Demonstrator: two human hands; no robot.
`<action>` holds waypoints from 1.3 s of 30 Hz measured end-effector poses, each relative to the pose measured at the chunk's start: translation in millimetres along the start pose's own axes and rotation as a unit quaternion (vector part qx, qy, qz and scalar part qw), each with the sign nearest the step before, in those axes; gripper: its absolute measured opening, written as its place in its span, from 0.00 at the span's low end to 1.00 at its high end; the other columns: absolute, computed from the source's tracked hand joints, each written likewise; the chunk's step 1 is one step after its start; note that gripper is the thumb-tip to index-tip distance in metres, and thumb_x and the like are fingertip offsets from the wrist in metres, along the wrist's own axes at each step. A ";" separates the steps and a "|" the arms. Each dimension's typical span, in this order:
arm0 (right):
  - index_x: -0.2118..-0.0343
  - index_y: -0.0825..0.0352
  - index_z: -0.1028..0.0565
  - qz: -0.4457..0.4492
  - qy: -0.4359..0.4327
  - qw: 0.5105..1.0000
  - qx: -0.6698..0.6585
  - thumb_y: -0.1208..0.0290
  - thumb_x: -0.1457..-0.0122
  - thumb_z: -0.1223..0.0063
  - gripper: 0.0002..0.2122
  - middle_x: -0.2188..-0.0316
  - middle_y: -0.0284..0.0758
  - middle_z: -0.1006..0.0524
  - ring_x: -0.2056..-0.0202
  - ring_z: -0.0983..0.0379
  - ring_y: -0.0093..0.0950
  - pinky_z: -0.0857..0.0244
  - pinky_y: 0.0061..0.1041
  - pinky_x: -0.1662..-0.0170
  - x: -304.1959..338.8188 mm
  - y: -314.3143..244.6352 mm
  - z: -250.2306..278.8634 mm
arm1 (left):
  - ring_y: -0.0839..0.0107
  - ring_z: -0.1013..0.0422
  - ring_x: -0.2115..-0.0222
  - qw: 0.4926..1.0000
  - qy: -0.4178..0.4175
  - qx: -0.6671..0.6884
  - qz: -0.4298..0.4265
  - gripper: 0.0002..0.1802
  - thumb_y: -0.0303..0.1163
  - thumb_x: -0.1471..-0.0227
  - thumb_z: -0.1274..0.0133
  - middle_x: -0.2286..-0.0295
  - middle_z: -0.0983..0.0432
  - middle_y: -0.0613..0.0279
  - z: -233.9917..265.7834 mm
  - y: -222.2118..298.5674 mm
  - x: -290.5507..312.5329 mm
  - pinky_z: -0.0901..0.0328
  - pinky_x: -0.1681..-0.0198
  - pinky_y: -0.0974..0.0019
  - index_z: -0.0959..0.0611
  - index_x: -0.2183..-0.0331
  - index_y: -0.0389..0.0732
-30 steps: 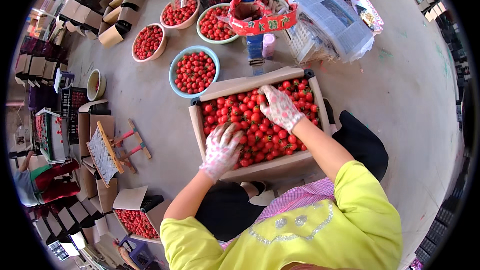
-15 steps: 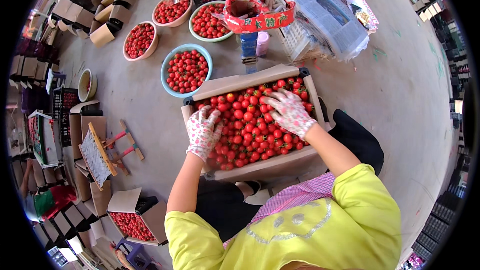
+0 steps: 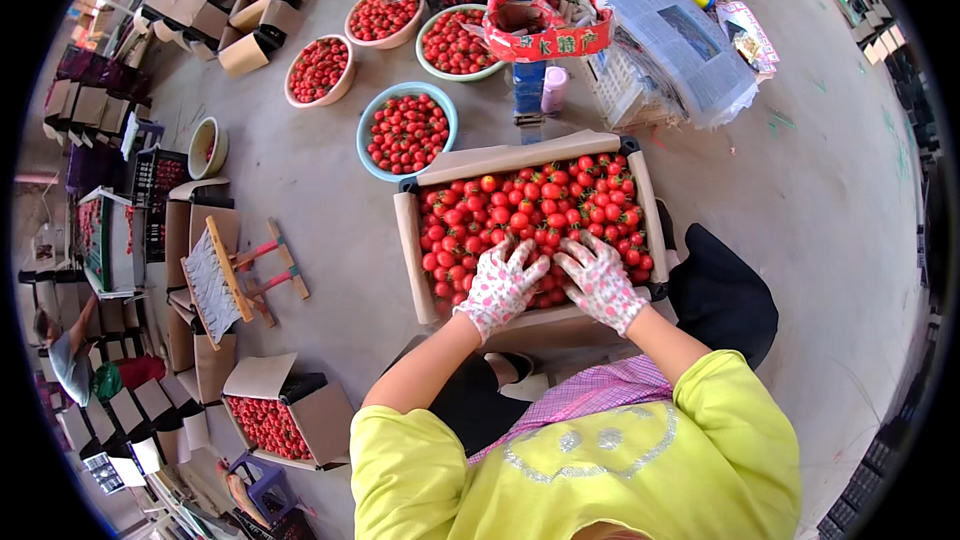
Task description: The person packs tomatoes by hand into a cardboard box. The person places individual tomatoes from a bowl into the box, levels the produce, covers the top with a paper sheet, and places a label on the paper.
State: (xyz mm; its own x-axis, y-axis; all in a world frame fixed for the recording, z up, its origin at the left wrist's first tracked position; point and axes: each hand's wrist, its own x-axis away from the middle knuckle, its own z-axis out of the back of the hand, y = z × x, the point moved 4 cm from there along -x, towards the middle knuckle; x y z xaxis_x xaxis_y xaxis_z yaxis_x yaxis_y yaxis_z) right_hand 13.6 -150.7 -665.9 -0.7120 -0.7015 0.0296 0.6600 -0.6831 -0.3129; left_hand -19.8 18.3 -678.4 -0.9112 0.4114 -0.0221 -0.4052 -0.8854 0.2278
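In front of me stands a crate [image 3: 408, 250] lined with brown paper and filled with red cherry tomatoes [image 3: 520, 202], some with green stems. My left hand [image 3: 502, 286], in a white glove with pink dots, rests on the tomatoes near the crate's close edge, fingers spread. Close beside it on the right, my right hand [image 3: 601, 286] wears a matching glove and also touches the tomatoes with its fingers apart. Neither hand grips a tomato that I can see. The tomatoes under both palms are hidden.
Beyond the crate's far left corner stand a blue basin [image 3: 452, 146] and other basins of tomatoes. A red tape-like band [image 3: 545, 44] and newspapers [image 3: 672, 35] lie ahead. Left are a folding stool [image 3: 222, 285] and another tomato crate [image 3: 318, 430]. A person [image 3: 72, 365] is far left.
Both hands have drawn toward the crate's near edge and come closer together. The left moved right; the right came back toward me. The whole view has shifted slightly.
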 end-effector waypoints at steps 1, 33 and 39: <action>0.50 0.58 0.28 0.022 0.022 1.000 -0.001 0.65 0.51 0.43 0.22 0.46 0.35 0.31 0.45 0.38 0.38 0.42 0.41 0.45 7.7 3.8 -1.6 | 0.44 0.36 0.52 0.999 0.022 0.036 -0.034 0.26 0.38 0.57 0.42 0.49 0.34 0.57 -5.7 -4.9 10.3 0.38 0.55 0.48 0.26 0.52 0.55; 0.50 0.66 0.29 -0.081 0.122 0.985 -0.095 0.78 0.50 0.47 0.21 0.50 0.45 0.32 0.49 0.35 0.41 0.40 0.37 0.45 -52.8 58.5 17.7 | 0.52 0.38 0.49 0.955 -0.033 0.083 0.284 0.30 0.37 0.54 0.44 0.49 0.35 0.52 42.3 -71.8 0.5 0.40 0.49 0.50 0.29 0.48 0.42; 0.52 0.59 0.27 0.073 0.034 0.997 -0.012 0.65 0.58 0.41 0.25 0.48 0.44 0.32 0.46 0.38 0.45 0.44 0.45 0.44 -22.2 4.1 12.9 | 0.49 0.35 0.53 0.958 0.054 0.106 0.262 0.30 0.40 0.55 0.45 0.55 0.31 0.47 7.6 -81.9 4.6 0.38 0.52 0.48 0.29 0.50 0.38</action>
State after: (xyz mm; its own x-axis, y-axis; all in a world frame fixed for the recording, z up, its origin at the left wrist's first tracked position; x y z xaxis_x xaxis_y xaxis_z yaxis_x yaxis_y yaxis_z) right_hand 35.3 -140.6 -655.6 -0.6246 -0.7767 -0.0816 0.7517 -0.5695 -0.3327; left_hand 9.8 94.4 -689.8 -0.9923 -0.1126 0.0517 0.1239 -0.8953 0.4279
